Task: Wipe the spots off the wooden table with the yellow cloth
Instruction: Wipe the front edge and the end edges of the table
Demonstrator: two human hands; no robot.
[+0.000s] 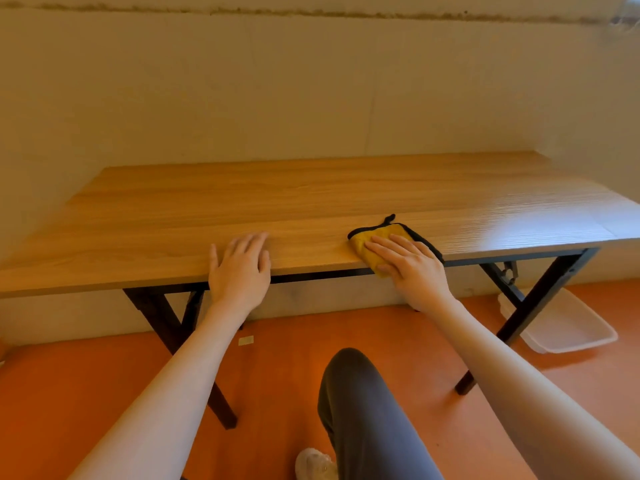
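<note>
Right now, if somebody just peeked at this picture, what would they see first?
Probably the yellow cloth with its black edge, at the near edge of the wooden table, with the right hand pressing flat on it. Next, the left hand lies flat on the table to the left of the cloth. Then the bright orange floor underneath, with a clear plastic tub by the right table legs.

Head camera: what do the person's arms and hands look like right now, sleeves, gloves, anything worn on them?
Both arms are bare from wrist to where the frame cuts them off, with no sleeves in view. The left hand and right hand wear no gloves, and no rings, watch or bracelets show on the fingers or wrists. Lower down, a dark grey trouser leg and a light-coloured shoe are visible.
</note>
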